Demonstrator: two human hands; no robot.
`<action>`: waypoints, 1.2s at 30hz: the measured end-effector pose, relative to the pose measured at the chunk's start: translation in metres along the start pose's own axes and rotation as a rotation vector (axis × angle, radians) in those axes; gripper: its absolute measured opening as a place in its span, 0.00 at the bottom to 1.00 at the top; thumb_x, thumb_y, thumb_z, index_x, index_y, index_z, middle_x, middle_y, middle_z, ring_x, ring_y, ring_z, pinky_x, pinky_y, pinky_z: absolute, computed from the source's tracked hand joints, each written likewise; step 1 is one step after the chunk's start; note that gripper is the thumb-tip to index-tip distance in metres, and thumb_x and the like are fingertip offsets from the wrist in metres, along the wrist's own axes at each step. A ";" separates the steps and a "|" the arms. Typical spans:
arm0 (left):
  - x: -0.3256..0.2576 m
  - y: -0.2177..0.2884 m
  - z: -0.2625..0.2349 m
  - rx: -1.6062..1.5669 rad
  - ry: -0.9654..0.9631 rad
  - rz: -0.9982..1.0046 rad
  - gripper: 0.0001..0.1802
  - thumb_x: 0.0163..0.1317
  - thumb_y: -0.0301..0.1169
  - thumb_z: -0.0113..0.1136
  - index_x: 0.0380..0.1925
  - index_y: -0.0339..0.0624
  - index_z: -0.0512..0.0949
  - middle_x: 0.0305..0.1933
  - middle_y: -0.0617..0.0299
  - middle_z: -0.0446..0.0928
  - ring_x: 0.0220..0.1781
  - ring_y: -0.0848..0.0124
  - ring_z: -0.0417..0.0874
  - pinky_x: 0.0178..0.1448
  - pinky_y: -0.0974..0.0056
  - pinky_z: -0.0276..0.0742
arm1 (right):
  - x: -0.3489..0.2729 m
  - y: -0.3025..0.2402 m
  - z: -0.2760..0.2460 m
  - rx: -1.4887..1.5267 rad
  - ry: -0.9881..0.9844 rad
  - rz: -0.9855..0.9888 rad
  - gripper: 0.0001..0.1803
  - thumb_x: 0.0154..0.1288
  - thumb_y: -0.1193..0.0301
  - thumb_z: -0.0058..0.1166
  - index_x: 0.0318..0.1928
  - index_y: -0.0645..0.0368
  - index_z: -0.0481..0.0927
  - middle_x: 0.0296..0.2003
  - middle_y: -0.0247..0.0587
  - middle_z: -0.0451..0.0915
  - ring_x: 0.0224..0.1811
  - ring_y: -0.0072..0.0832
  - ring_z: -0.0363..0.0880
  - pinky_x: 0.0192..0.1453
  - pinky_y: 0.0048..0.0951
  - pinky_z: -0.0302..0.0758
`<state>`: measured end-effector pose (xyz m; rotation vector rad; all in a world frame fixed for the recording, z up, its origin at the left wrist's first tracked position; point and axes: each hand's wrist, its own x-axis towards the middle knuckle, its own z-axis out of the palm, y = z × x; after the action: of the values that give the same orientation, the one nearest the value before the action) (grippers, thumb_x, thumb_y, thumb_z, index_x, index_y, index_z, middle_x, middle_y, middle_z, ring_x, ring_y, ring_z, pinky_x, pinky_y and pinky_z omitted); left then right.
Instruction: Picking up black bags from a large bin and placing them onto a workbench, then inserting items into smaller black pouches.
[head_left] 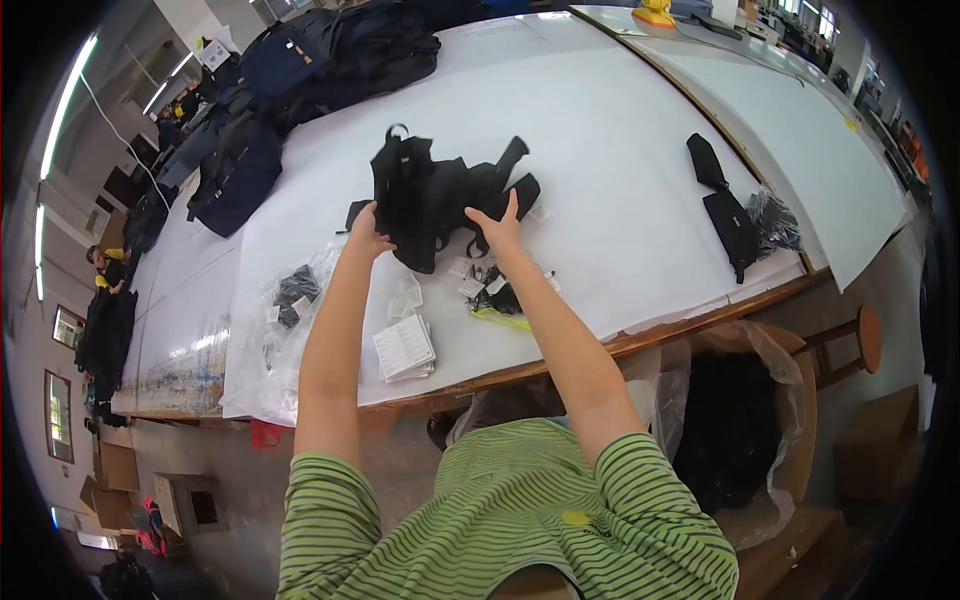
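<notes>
Long white tube lights glow at the left. The wide white desk looks bright, but the floppy black cloth bundle looks very dark. Straight lines bend, and corners go black.

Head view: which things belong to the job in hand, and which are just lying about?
Likely in the job:
black fabric item, between left hand and right hand
white cards, close by

Probably lying about:
piled dark bags
wooden stool
cardboard box

Apparently a bag workshop, long worktable, heaped dark bags
</notes>
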<state>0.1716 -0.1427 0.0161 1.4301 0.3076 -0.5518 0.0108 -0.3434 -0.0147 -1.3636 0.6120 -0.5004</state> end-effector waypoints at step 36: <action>-0.277 -0.419 0.289 2.101 -1.558 1.079 0.21 0.57 0.45 0.54 0.41 0.40 0.80 0.39 0.51 0.82 0.48 0.51 0.80 0.56 0.46 0.64 | -0.514 0.178 -0.324 0.117 0.417 0.719 0.21 0.68 0.60 0.49 0.55 0.59 0.77 0.50 0.36 0.80 0.49 0.23 0.75 0.51 0.24 0.71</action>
<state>-0.3190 -0.3980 -0.1572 1.9347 -2.8413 -0.8046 -0.5916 -0.2209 -0.1646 -0.8430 1.3257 -0.2213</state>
